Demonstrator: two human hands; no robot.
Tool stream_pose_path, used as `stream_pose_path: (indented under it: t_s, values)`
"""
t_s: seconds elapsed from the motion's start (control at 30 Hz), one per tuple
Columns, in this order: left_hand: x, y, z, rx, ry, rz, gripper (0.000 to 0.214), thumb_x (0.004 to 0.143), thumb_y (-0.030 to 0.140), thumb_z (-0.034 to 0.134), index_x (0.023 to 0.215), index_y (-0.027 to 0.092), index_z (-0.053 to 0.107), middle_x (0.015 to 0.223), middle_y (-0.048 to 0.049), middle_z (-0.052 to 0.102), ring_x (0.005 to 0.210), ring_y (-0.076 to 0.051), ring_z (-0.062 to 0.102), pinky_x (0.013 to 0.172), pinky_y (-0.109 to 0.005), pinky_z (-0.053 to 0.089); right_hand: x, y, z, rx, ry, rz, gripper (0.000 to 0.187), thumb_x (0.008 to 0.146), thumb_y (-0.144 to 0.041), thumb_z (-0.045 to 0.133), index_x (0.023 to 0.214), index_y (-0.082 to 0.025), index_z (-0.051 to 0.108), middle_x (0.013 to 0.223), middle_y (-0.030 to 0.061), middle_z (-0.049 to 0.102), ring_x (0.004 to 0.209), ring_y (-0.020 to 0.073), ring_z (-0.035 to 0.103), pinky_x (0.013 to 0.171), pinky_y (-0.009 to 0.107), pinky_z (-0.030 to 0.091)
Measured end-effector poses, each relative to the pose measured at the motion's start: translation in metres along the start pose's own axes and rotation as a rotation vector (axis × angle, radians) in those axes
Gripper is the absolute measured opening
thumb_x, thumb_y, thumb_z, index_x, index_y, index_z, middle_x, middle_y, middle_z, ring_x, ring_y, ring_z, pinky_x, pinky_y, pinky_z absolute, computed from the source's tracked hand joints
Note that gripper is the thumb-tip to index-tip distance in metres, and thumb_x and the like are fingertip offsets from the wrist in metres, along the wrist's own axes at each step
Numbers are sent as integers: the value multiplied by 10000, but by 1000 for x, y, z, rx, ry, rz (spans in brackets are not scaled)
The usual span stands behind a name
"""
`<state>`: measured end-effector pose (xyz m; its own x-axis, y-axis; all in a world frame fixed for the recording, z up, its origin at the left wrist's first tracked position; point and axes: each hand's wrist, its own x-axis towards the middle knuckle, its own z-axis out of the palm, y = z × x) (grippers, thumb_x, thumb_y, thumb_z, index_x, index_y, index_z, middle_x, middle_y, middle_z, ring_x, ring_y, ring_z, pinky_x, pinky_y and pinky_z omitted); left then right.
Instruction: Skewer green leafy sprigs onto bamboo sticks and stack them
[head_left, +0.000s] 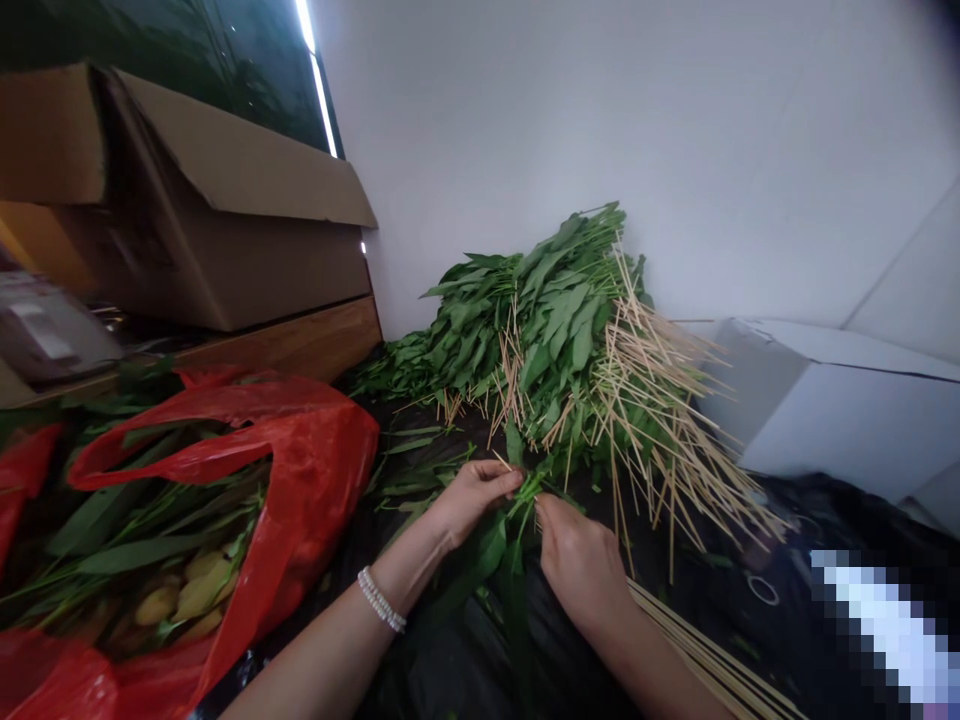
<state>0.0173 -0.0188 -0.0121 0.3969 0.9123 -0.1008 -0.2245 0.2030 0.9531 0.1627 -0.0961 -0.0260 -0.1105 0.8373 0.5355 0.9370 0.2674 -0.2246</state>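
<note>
My left hand (474,497), a beaded bracelet at its wrist, pinches leafy green stems (525,497) by their upper end. Close beside it on the right, my right hand (581,555) is closed on the same small bunch, with a thin bamboo skewer partly showing at its fingers. The skewer's far tip sticks out past my left fingertips. Long leaves (487,550) hang down between the two hands. Behind them rises a large heap of skewered greens (562,310), its bare skewer ends (660,400) fanning out to the right.
On the left, a red plastic bag (322,450) holds leaves and pale round items. An open cardboard box (277,250) stands behind it. Loose skewers (705,640) lie under my right forearm. A white box (855,420) is at the right, and black sheeting (465,660) covers the surface.
</note>
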Motion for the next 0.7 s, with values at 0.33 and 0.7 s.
stream_pose_path:
  t_s: [0.33, 0.7]
  values:
    - [6, 11, -13, -13, -23, 65, 618, 784, 661, 438, 929, 123, 703, 849, -93, 669, 586, -92, 477, 497, -193, 299, 5, 13, -11, -67, 316, -75, 226, 919, -182, 368, 965, -182, 589, 756, 7, 677, 548, 124, 613, 534, 230, 353]
    - [16, -6, -24, 695, 43, 391, 285, 821, 355, 547, 941, 149, 703, 870, -62, 705, 747, -168, 599, 692, -250, 432, 0, 26, -51, 32, 589, 117, 212, 925, -287, 348, 849, -180, 515, 495, -33, 516, 431, 135, 515, 477, 226, 366]
